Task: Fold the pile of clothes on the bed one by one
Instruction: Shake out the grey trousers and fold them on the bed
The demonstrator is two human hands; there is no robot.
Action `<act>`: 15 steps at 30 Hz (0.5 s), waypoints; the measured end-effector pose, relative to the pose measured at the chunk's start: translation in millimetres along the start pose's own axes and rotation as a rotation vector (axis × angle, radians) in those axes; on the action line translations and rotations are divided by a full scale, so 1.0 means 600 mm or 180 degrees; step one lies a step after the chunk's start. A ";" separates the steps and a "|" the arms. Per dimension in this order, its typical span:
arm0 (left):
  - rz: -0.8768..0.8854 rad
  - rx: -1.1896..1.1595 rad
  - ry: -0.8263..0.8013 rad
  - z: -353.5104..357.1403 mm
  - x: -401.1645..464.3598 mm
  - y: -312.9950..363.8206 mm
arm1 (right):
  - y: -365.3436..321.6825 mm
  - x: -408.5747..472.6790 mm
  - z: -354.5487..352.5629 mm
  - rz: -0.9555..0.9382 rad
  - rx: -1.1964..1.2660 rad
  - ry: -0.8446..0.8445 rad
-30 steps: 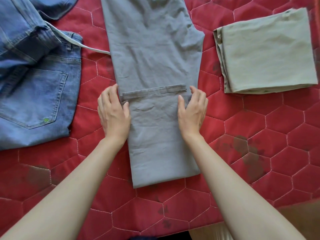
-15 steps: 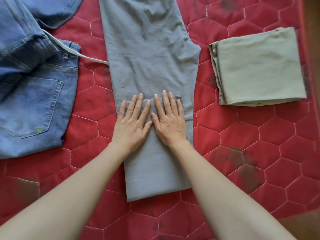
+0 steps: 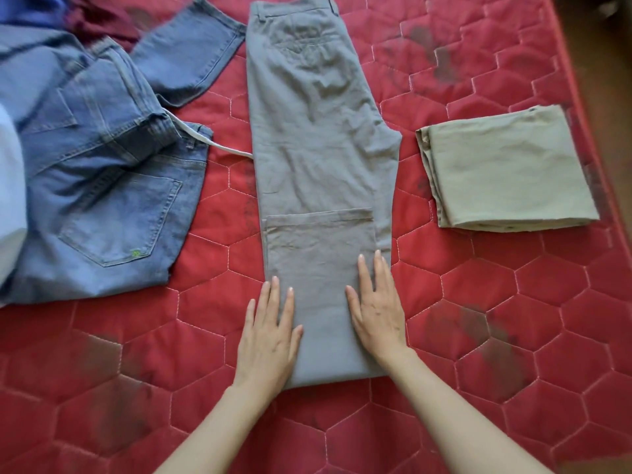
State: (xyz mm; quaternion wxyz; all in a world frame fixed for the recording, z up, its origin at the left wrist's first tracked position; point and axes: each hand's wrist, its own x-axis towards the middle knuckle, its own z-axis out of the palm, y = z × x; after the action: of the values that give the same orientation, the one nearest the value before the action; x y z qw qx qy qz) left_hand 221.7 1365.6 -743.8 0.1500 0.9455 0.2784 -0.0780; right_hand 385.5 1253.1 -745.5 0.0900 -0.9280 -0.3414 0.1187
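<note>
Grey trousers [image 3: 318, 131] lie lengthwise down the middle of the red quilted bed [image 3: 513, 302], waistband at the far end, legs stacked, hem end already turned up once so the hem edge sits about halfway along the leg. Left hand [image 3: 266, 340] flat, fingers straight, on the near left edge of the folded part, partly on the bed cover; right hand [image 3: 374, 313] flat, fingers straight, on the near right part of the fold. Neither hand is holding cloth, both grips are spread flat and only pressing. Step in hand looks like smoothing and setting the first fold of this garment. Next move probably calls for taking the near folded end at both corners and turning it up again toward the waistband, keeping side edges lined up so the bundle stays square; wrinkles near the seat may need flattening first. Folded khaki garment [image 3: 506, 172] sits to the right, apart from the trousers, counts as done. Blue jeans [image 3: 102, 186] lie unfolded at the left, a pale strap from them touching the trousers' left edge; dark red and blue clothing beyond at the far left corner, so several items are left.
</note>
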 end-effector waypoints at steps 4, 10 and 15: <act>-0.0089 0.0004 0.0149 -0.012 0.063 -0.021 | 0.007 0.038 -0.020 0.0016 -0.0149 0.0025; 0.0160 0.0512 0.0041 -0.050 0.190 -0.058 | -0.007 0.130 -0.046 0.0407 0.0551 -0.0040; -0.0077 0.0484 -0.0119 -0.105 0.267 -0.054 | -0.021 0.185 -0.055 0.1258 0.1122 -0.0191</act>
State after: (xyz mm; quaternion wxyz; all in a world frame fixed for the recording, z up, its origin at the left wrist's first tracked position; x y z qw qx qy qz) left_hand 341.5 1492.8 -729.1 0.0819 0.9491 0.2802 -0.1184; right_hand 468.8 1332.2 -728.6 0.2152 -0.9428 -0.1301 0.2190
